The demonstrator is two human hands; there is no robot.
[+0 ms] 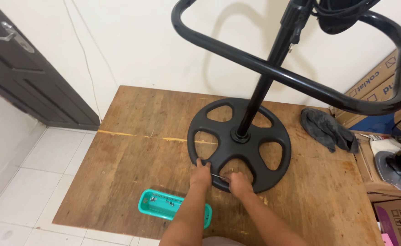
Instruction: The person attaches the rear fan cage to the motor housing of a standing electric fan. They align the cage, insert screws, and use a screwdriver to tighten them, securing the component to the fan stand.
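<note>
A round black fan base with several spoke openings lies on a wooden board. A black pole rises from its hub to a black tubular frame overhead. My left hand grips the base's near rim. My right hand is closed beside it at the rim, holding a thin metal tool whose shaft points left toward my left hand.
A teal plastic tray with small metal parts sits at the board's near edge. A grey cloth lies at the right. Cardboard boxes and fan parts crowd the right side. A dark door stands at the left, beside white floor tiles.
</note>
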